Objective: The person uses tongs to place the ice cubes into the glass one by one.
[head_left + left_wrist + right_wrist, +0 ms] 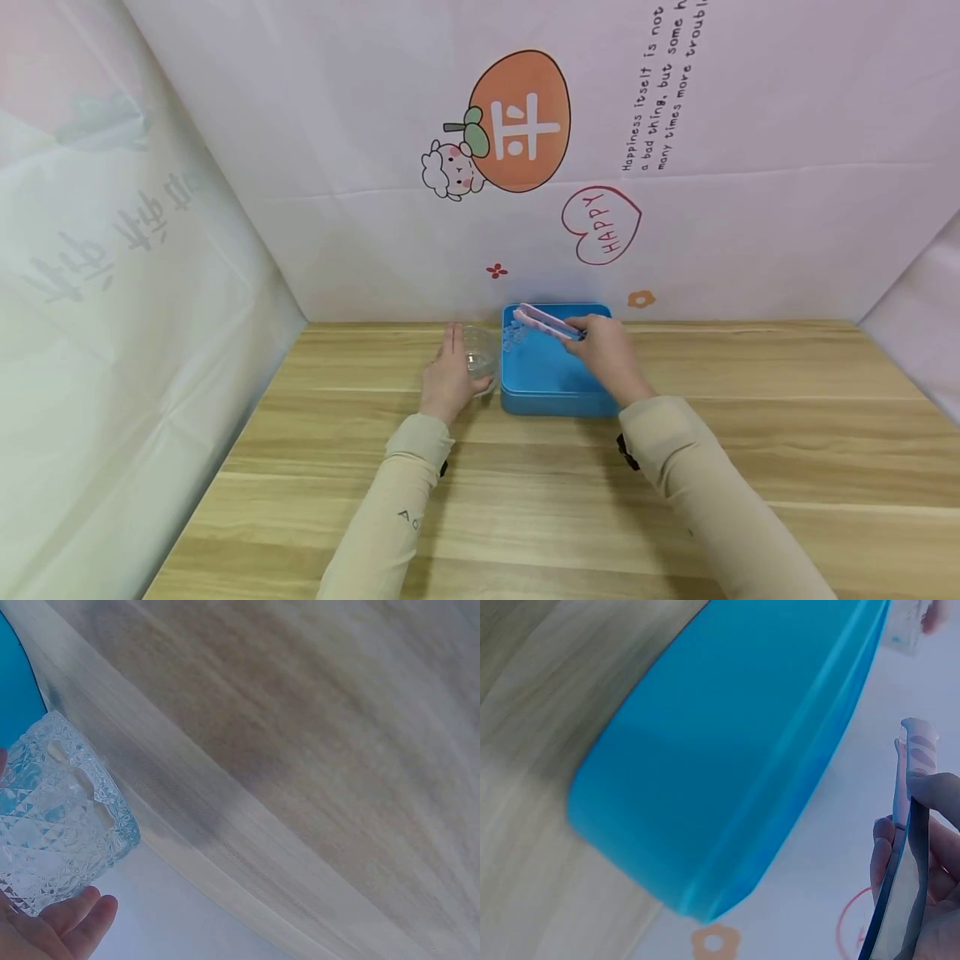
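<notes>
My left hand (447,379) holds a clear cut-glass cup (482,350) on the table, close against the left side of a blue box (558,405). Up close in the left wrist view, the cup (56,817) is faceted and tilted in that view, with fingers around its side. Over the box, my right hand (609,350) grips a pair of tongs (547,322) with pinkish tips and metal arms. Small clear pieces (513,336) lie in the box's back left corner, by the tong tips. Whether the tongs (901,889) pinch a piece, I cannot tell.
The wood-grain table (757,450) stretches out on both sides of the box and in front of it. Right behind the box rises a white printed cloth backdrop (360,233). Another white cloth (150,275) hangs along the left edge.
</notes>
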Demonstrator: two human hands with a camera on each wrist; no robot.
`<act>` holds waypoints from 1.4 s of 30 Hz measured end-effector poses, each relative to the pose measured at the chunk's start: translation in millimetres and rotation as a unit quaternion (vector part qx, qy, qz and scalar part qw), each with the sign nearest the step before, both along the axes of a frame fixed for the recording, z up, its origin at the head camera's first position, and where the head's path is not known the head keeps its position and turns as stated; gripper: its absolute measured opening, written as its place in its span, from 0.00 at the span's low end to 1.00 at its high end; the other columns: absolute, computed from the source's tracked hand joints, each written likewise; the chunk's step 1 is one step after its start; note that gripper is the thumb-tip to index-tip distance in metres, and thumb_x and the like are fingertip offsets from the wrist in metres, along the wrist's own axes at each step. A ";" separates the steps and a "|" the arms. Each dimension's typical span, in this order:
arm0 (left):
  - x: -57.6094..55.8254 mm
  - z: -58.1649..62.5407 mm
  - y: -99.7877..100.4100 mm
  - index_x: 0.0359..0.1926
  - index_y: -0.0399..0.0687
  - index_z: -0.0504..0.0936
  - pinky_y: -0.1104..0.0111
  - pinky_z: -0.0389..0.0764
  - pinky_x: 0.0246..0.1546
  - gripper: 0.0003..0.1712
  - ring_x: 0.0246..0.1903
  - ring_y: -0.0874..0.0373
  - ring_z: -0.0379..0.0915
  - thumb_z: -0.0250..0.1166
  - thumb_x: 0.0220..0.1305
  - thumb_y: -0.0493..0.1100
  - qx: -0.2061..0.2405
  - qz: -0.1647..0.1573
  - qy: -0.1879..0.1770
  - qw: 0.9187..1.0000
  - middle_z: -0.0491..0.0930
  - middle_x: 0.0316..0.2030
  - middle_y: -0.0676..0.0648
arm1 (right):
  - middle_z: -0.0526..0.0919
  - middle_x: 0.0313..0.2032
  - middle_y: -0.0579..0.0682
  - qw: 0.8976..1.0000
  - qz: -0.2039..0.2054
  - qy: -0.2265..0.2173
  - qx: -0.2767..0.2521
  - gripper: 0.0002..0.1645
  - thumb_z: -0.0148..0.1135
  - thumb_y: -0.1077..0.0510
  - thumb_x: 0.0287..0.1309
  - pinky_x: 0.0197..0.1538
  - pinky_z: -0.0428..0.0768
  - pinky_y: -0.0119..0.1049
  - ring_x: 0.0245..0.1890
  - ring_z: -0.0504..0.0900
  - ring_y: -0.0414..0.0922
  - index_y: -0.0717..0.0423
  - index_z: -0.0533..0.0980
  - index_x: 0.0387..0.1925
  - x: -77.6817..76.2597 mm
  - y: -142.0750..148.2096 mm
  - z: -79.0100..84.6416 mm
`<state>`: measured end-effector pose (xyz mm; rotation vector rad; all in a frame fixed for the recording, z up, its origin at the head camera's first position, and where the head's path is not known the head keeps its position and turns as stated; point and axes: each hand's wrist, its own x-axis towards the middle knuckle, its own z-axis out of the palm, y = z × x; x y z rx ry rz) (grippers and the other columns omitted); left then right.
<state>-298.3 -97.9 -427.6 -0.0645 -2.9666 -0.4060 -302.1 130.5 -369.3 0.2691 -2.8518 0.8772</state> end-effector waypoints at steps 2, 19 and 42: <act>-0.2 -0.5 -0.2 0.73 0.38 0.50 0.57 0.82 0.44 0.60 0.57 0.46 0.74 0.71 0.50 0.62 -0.001 0.001 0.000 1.000 0.53 0.73 0.40 | 0.85 0.38 0.63 1.000 0.009 -0.003 -0.001 0.21 0.64 0.60 0.58 0.20 0.66 0.27 0.19 0.74 0.42 0.63 0.79 0.52 2.2 -5.6 3.5; 0.6 -1.0 -0.3 0.73 0.37 0.51 0.60 0.83 0.36 0.59 0.52 0.46 0.77 0.71 0.50 0.61 0.005 -0.001 0.006 1.000 0.53 0.73 0.40 | 0.85 0.44 0.61 0.996 0.084 -0.024 0.021 0.21 0.66 0.61 0.56 0.26 0.77 0.29 0.27 0.80 0.44 0.61 0.80 0.52 11.9 -30.2 1.0; 1.4 1.1 -0.4 0.73 0.39 0.49 0.59 0.82 0.43 0.60 0.57 0.46 0.74 0.70 0.51 0.62 -0.010 0.000 -0.004 1.000 0.51 0.74 0.41 | 0.84 0.46 0.61 0.995 0.089 -0.043 0.034 0.22 0.67 0.61 0.55 0.29 0.79 0.30 0.32 0.81 0.45 0.59 0.79 0.53 14.2 -36.5 -1.2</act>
